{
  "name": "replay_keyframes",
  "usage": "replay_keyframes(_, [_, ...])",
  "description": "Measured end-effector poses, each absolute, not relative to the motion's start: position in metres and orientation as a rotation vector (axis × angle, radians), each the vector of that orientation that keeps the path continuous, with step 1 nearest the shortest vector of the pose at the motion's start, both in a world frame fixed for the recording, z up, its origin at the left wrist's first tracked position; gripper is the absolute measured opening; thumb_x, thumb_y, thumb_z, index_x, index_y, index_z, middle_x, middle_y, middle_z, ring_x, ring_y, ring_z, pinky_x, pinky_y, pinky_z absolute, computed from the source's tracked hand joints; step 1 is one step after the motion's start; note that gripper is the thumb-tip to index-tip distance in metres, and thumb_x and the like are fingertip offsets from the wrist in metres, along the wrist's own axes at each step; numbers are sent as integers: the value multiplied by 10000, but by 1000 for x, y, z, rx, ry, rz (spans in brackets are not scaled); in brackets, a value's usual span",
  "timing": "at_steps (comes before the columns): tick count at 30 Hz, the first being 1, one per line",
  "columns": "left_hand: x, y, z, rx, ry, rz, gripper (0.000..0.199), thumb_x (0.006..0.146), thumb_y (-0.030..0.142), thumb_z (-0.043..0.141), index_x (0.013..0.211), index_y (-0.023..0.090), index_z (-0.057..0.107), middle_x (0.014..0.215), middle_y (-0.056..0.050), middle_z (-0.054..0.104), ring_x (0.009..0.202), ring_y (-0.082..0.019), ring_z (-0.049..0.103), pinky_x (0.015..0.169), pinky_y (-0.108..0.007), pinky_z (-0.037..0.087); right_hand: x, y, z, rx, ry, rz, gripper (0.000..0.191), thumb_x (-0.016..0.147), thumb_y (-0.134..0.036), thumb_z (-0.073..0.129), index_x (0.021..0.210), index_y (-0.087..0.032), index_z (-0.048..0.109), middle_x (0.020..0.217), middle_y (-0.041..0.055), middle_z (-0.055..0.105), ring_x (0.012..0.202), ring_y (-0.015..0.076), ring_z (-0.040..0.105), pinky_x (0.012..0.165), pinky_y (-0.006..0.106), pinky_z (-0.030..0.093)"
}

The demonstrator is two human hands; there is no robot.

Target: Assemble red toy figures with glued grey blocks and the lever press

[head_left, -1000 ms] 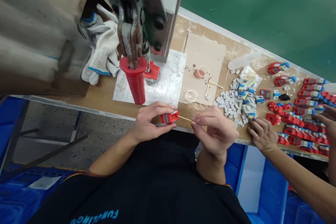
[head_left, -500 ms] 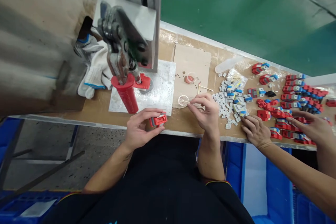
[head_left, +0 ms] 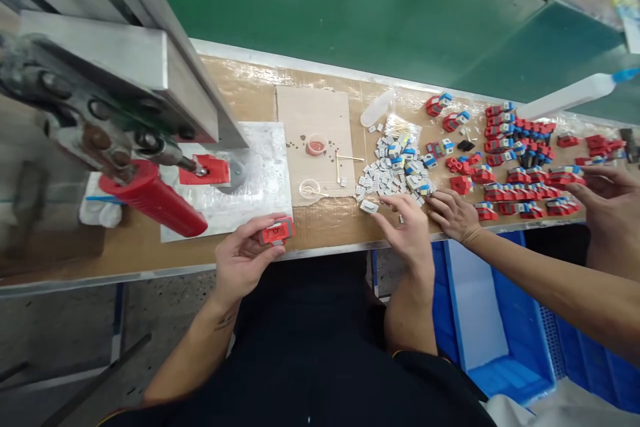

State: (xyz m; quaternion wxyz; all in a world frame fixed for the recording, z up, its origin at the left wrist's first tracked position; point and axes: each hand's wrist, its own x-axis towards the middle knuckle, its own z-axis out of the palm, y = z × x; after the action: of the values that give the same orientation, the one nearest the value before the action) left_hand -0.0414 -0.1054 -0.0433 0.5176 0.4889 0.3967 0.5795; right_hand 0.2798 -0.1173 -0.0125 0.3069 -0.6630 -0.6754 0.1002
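Observation:
My left hand grips a small red and grey plastic toy part between thumb and fingers, its hollow side facing up. At the thumb and fingertips of my right hand is a small light-grey plastic piece, pinched at its edge. A loose pile of small grey-white pieces lies just beyond that hand. To its left, a cotton swab rests across a clear round lid on the cardboard sheet. A small cup of red liquid stands farther back.
A toggle clamp with a red handle stands at left over a metal plate. Rows of red and blue toy parts fill the right side. A co-worker's hands work there. Blue crates sit below the table edge.
The view has swung right. My right hand has let go of the cotton swab, moved right to the pile and taken a grey piece. My left hand still holds the red part.

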Motion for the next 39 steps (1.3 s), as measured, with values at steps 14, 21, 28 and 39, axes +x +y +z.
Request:
replay_keyframes(14, [-11, -120, -33, 1098, 841, 1200, 362, 889, 261, 875, 1223, 193, 755, 1173, -119, 854, 1017, -237, 856, 875, -277, 713, 212, -149, -1, -1161, -1299, 1147, 457, 925, -335, 848, 1269, -317, 548, 1075, 15, 789, 846, 150, 762, 716, 256, 626])
replay_keyframes(21, [-17, -125, -33, 1270, 698, 1263, 556, 881, 230, 878, 1410, 247, 707, 1360, -139, 786, 1180, -264, 813, 1000, -308, 683, 182, -147, 7, -1174, -1436, 1159, 272, 962, -465, 802, 1087, -264, 666, 918, 7, 772, 732, 139, 732, 669, 237, 610])
replay_keyframes(28, [-19, -126, -35, 1441, 716, 1268, 589, 871, 397, 906, 1415, 272, 715, 1353, -131, 779, 1149, -252, 812, 935, -299, 694, 174, -146, -3, -1146, -1522, 934, 360, 952, -598, 754, 986, -241, 771, 694, -13, 706, 568, 135, 641, 547, 251, 525])
replay_keyframes(39, [-22, -121, -30, 1708, 760, 1353, 556, 898, 383, 877, 1412, 263, 703, 1326, -163, 799, 1206, -292, 800, 1013, -407, 678, 167, -149, 0, -1092, -1521, 824, 173, 1051, -379, 681, 1135, -284, 798, 907, 40, 847, 729, 194, 807, 641, 293, 656])
